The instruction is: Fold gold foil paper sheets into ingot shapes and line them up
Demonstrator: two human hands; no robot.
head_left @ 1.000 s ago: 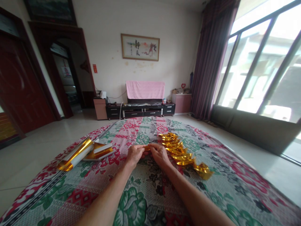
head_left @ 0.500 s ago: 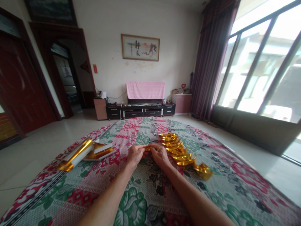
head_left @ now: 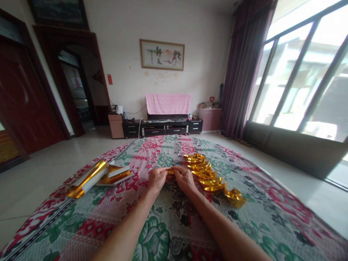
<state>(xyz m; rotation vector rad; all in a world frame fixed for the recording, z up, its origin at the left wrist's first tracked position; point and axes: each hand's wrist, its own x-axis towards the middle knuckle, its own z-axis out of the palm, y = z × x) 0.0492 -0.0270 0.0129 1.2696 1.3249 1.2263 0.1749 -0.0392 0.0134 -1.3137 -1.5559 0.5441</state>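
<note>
Between my two hands is a small piece of gold foil paper (head_left: 170, 172), mostly covered by the fingers. My left hand (head_left: 158, 179) is closed in a pinch on its left end. On its right end, my right hand (head_left: 183, 178) is closed the same way, thumbs and fingertips nearly meeting. Just right of my right hand lies a row of folded gold foil pieces (head_left: 202, 170), overlapping one another and running toward the near right. Off to the left are curled sheets of gold foil paper with pale backs (head_left: 89, 177) and a flatter stack of foil sheets (head_left: 116, 175).
A flowered cloth (head_left: 152, 235) in red, green and grey covers the round-edged surface under my hands. Beyond it stands a low black TV cabinet (head_left: 176, 129) with a pink cloth (head_left: 168, 104) above. A large window (head_left: 299, 79) is at the right.
</note>
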